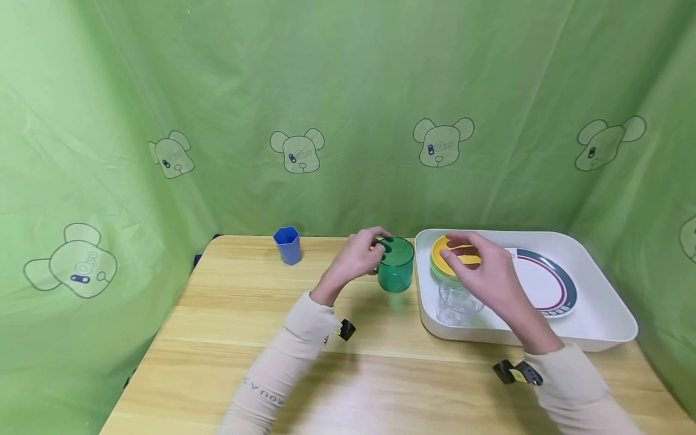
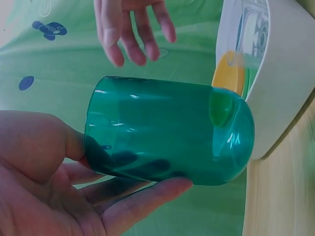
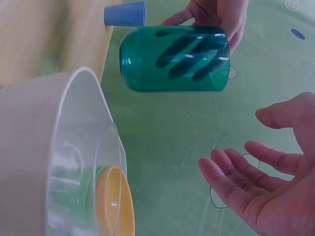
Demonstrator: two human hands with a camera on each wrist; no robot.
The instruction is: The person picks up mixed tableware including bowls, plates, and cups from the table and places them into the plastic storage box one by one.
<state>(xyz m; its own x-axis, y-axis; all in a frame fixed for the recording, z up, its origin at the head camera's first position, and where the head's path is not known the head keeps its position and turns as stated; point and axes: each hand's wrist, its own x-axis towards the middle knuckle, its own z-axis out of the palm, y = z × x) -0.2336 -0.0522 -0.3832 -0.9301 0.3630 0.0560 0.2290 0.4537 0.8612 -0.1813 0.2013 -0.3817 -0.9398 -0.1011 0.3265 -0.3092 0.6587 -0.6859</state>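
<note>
My left hand [image 1: 356, 255] holds a see-through green cup [image 1: 396, 277] upright, just left of the white tray [image 1: 600, 305]. In the left wrist view, the thumb is at the rim of the green cup [image 2: 167, 130] and the fingers lie along its side. Above the tray's left part hovers my right hand [image 1: 489, 275], fingers loosely bent and holding nothing. The right wrist view shows a gap between the right hand [image 3: 270, 184] and the green cup [image 3: 172, 59]. Below the right hand are a yellow bowl [image 1: 440, 251] stacked on green ones and a clear cup [image 1: 452, 308].
Also inside the tray lies a white plate [image 1: 535, 284] with a dark patterned rim, partly hidden by the right hand. A blue faceted cup [image 1: 289, 246] stands at the back left of the wooden table [image 1: 228, 326]. Green curtains [image 1: 359, 72] enclose the table.
</note>
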